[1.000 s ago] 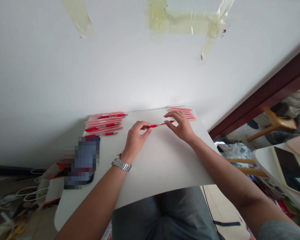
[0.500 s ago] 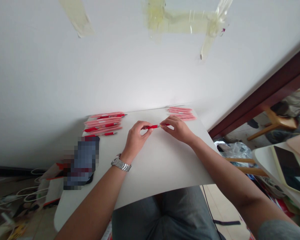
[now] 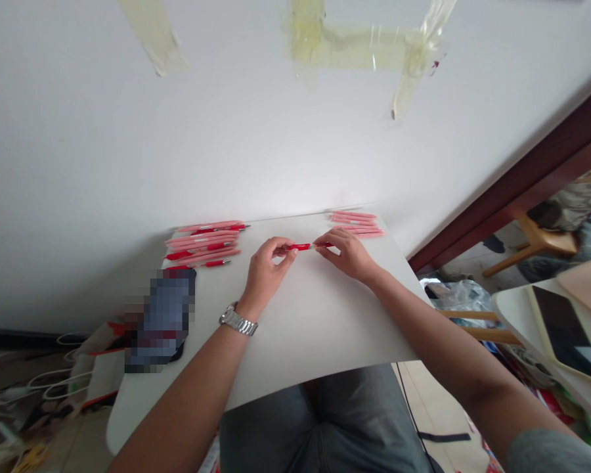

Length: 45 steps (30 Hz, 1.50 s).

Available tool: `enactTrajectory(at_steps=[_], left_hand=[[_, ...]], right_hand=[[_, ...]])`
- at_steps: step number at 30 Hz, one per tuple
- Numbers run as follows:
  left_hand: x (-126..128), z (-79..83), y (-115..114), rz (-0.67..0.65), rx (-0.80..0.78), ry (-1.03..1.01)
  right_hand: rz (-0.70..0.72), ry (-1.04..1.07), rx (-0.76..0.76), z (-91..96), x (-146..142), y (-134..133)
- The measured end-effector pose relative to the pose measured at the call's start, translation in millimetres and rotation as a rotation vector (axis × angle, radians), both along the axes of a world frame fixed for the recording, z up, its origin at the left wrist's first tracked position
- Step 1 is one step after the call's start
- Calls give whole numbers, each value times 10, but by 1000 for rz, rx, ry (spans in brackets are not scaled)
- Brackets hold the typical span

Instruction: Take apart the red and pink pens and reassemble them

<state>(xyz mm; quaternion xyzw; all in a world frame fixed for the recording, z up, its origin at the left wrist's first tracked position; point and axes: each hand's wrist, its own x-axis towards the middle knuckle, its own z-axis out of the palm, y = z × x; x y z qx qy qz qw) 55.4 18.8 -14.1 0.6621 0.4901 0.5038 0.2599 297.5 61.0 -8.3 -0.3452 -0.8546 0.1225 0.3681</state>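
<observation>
A red pen [image 3: 301, 247] is held level above the white table [image 3: 305, 328], between both hands. My left hand [image 3: 268, 266], with a metal watch on its wrist, pinches the pen's left end. My right hand [image 3: 349, 253] pinches the right end with fingers pressed together. A pile of pink and red pens [image 3: 204, 244] lies at the far left of the table. A smaller group of pink pen barrels [image 3: 358, 223] lies at the far right, just behind my right hand.
A blurred dark object [image 3: 160, 322] lies on the table's left side. A white wall rises behind the table. A second table with a tablet [image 3: 564, 332] stands at the right. Cables and clutter lie on the floor at the left.
My right hand has slid left along the pen toward my left hand, closing its fingers on the pen's right end. The pen has stayed between both hands.
</observation>
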Motion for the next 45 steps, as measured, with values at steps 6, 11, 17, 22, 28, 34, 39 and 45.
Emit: enactTrajectory(at_steps=[6,11,17,22,28,34,39,45], left_hand=[[-12,-25,21,-6,-13,-17],[-7,-26,17,-29,-24,-21],[9,-29,11,-58,-2,-5],[9,-16,5,-56,33,54],[6,-19,1,-18,-2,-1],[-14,-65,33,-5,-11,-12],[-6,-78,39,-34,5,69],[-14,-72,38,-40,-5,88]], right_hand=[[-26,-54,31,-20,-29,21],[-5,-126,54,39,-43,24],[35,-195,20,125,-68,34],[31,-251,45,228,-32,15],[-34,-284,60,267,244,-5],[-159,-382,106,176,721,21],[-248,-463,89,74,969,49],[-326,-495,113,-56,1001,155]])
